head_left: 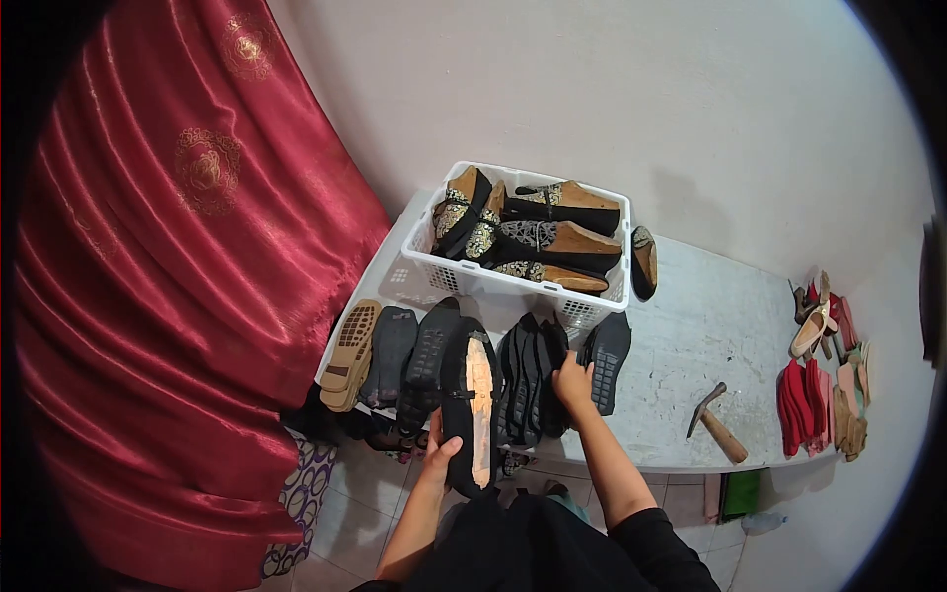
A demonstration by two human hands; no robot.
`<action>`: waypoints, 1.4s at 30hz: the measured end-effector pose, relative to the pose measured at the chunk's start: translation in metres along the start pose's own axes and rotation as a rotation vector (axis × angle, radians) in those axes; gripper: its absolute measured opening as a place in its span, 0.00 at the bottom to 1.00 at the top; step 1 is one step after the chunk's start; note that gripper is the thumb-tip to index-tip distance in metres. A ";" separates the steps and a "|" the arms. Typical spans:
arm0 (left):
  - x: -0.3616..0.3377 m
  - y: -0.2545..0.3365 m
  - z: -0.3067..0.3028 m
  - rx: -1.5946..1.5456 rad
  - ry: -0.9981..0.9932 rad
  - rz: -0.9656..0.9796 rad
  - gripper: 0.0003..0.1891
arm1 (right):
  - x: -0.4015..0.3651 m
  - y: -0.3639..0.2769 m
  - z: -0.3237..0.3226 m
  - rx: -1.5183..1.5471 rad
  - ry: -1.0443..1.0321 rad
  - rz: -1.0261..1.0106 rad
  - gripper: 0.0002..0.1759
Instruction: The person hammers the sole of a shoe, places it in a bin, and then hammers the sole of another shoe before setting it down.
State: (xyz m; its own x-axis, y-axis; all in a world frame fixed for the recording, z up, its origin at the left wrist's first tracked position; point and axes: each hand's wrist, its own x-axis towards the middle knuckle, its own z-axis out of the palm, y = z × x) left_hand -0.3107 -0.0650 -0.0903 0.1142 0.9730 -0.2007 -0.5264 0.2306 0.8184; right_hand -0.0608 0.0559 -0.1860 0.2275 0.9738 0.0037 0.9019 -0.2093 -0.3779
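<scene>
Shoe [479, 405], underside up, is clasped by the left hand [439, 456] at the counter's [681, 345] near edge. The right hand's [574, 383] fingers bend against black soles [533, 380], their grip unclear. Beyond, a basket [493, 277] stands on the scuffed white counter; left hangs a red curtain [187, 296], right lies a hammer [720, 430].

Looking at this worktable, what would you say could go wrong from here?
The right hand might drag neighbouring black soles off the front edge, as they sit close together. The hammer, its handle near that edge, could get knocked down. The left hand holds a shoe partly beyond the table, so a slip might drop it.
</scene>
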 end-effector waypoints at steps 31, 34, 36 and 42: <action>0.024 -0.037 0.008 -0.152 -0.134 -0.155 0.42 | -0.095 -0.059 -0.159 1.564 -0.251 0.056 0.27; 0.024 -0.036 0.012 -0.125 -0.153 -0.149 0.43 | -0.103 -0.086 -0.153 1.414 -0.112 -0.109 0.33; 0.029 -0.037 0.016 -0.159 -0.203 -0.126 0.46 | -0.109 -0.101 -0.148 1.239 -0.007 -0.328 0.37; 0.029 -0.022 0.028 -0.087 -0.203 0.002 0.43 | -0.126 -0.127 -0.159 0.741 0.226 -0.352 0.38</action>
State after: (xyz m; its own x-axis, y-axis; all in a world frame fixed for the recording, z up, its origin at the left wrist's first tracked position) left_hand -0.2718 -0.0417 -0.0989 0.2763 0.9578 -0.0793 -0.5965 0.2356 0.7673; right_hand -0.1452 -0.0541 0.0085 0.1177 0.9135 0.3894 0.4779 0.2916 -0.8286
